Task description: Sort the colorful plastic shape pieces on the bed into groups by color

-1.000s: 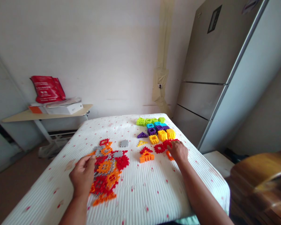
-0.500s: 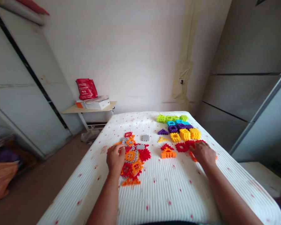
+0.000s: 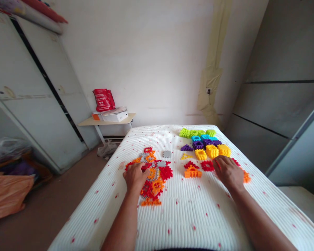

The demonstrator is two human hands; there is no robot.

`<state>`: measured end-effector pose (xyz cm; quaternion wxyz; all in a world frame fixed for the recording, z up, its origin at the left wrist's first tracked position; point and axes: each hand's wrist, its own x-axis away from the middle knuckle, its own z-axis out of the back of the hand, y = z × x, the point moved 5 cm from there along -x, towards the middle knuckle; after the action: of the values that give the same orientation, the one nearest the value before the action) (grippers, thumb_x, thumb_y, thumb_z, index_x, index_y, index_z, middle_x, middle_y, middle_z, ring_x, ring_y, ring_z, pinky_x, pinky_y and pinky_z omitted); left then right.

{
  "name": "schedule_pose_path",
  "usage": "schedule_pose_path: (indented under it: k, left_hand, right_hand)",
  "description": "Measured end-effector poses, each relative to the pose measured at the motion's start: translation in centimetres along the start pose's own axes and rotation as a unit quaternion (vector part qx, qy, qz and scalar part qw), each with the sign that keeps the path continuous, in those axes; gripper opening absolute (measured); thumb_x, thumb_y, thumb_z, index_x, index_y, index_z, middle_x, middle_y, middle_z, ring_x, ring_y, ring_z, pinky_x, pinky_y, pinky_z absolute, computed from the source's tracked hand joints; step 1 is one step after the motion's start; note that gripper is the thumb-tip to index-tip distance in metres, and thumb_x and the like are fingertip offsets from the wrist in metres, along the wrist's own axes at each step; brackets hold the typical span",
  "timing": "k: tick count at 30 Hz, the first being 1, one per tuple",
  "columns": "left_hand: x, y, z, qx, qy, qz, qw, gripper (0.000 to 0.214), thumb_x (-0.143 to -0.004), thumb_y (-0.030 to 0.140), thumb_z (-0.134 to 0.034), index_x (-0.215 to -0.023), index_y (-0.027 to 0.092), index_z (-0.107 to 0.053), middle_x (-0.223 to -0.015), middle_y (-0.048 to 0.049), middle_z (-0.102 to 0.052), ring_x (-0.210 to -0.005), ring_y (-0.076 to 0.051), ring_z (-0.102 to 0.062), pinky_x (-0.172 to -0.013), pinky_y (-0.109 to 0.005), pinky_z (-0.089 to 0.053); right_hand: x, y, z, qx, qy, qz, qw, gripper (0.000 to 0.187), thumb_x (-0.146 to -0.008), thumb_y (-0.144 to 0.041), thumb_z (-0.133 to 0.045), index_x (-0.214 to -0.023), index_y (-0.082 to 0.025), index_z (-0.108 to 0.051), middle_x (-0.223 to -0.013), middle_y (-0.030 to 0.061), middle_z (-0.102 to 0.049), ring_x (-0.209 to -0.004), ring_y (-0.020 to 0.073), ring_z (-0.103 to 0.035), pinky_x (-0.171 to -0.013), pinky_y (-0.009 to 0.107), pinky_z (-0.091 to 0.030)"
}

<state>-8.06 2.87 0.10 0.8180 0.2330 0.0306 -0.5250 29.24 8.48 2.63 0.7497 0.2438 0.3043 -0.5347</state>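
My left hand [image 3: 136, 176] rests over the left edge of a loose pile of red, orange and grey interlocking plastic blocks [image 3: 157, 186], with thumb and fingers apart. My right hand [image 3: 228, 172] bends its fingers around a red block [image 3: 218, 166] in the red row, mostly covered by the hand. Beside it lies a square red block [image 3: 207, 165]. Orange blocks [image 3: 247, 176] show past the hand's right side. Left of the row are a red triangular block [image 3: 189, 164] and orange triangular blocks [image 3: 193, 171].
Yellow blocks [image 3: 212, 151], purple blocks [image 3: 198, 145], blue blocks [image 3: 196, 138] and green blocks [image 3: 184, 132] stand in rows farther back. A grey flat piece [image 3: 166, 154] lies near the pile. Beyond the mattress [image 3: 183, 216] is a small table [image 3: 86, 122] with boxes and a red bag [image 3: 104, 100].
The view has shifted slightly left. My right hand has moved toward the square red block, uncovering orange blocks on its right. My left hand has moved a little farther over the pile.
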Motion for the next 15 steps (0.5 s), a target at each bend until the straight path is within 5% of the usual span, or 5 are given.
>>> schedule_pose_path:
  k: [4,7,11,15]
  left_hand:
    - [-0.1,0.3,0.4,0.083,0.081,-0.069,0.991,0.039,-0.07,0.03,-0.059,-0.107,0.022,-0.063,-0.106,-0.0096,-0.066,-0.103,-0.03,-0.054,-0.089,-0.047,-0.04]
    - [0.5,1.2,1.1,0.202,0.143,-0.144,0.958,0.047,-0.071,0.022,-0.058,-0.118,0.022,-0.055,-0.115,-0.0081,-0.061,-0.104,-0.024,-0.055,-0.091,-0.039,-0.043]
    - [1.5,3.0,0.9,0.288,0.087,-0.178,0.937,0.052,-0.071,0.017,-0.057,-0.123,0.022,-0.049,-0.119,-0.0072,-0.059,-0.1,-0.019,-0.058,-0.087,-0.035,-0.048]
    - [2.7,5.1,0.1,0.35,0.021,-0.244,0.904,0.059,-0.071,0.013,-0.055,-0.128,0.019,-0.041,-0.122,-0.0093,-0.057,-0.108,-0.019,-0.056,-0.091,-0.035,-0.048]
  right_hand:
    - [0.0,-0.6,-0.1,-0.039,-0.057,-0.015,0.998,0.035,-0.093,-0.032,-0.035,-0.081,-0.017,-0.064,-0.093,0.0083,-0.064,-0.083,0.0173,-0.054,-0.069,0.025,-0.035]
    - [-0.2,-1.3,0.0,-0.094,-0.075,-0.024,0.992,0.035,-0.093,-0.033,-0.034,-0.088,-0.017,-0.065,-0.099,0.0096,-0.064,-0.09,0.0189,-0.055,-0.081,0.028,-0.039]
    - [-0.4,-4.1,0.7,-0.206,-0.051,0.013,0.977,0.031,-0.091,-0.034,-0.038,-0.097,-0.017,-0.064,-0.1,0.0102,-0.064,-0.094,0.0196,-0.057,-0.087,0.033,-0.043]
    - [-0.6,-8.5,0.9,-0.347,-0.054,0.102,0.931,0.027,-0.09,-0.032,-0.043,-0.104,-0.02,-0.062,-0.107,0.01,-0.063,-0.101,0.0195,-0.057,-0.086,0.035,-0.047]
